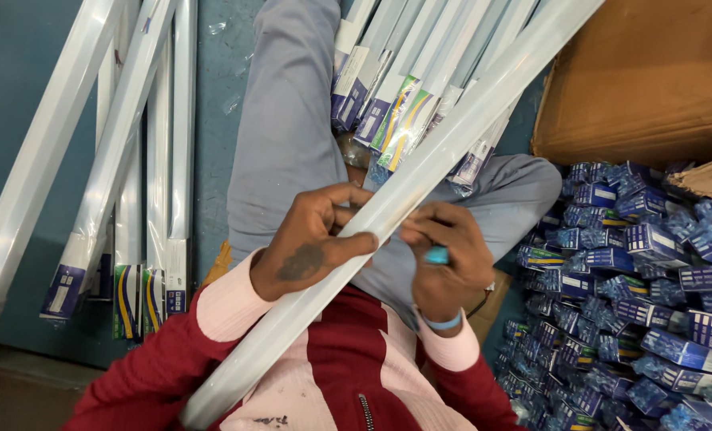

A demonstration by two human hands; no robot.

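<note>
Hands meet at mid-length of 1 long white tube light [420,175], which lies diagonally across the lap, its long axis running from lower left, near the chest, to upper right, past the knees. Left hand [312,243] has its fingers curled closed over the tube, thumb lying along it. Right hand [445,259] is pinched on a small blue cap [437,255] just below the tube, fingertips touching its underside. Both hands are equally near. Small blue boxes [635,295] lie heaped right of the right-hand fingers.
</note>
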